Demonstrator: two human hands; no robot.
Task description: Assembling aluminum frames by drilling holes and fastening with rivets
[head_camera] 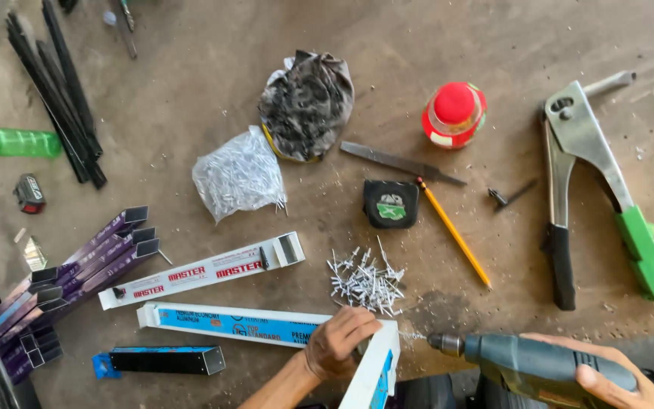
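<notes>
Drilling at a corner of white aluminium tubing on the workbench.
Right hand wraps the drill; left hand clamps the white tube corner, fingers closed over it. Advise: keep the bit square, pressure steady, fingers clear. Loose rivets lie just beyond.

My dusty workbench under flat daylight.
I worked over a scuffed grey-brown board surface, gritty with metal shavings, evenly lit.
</notes>
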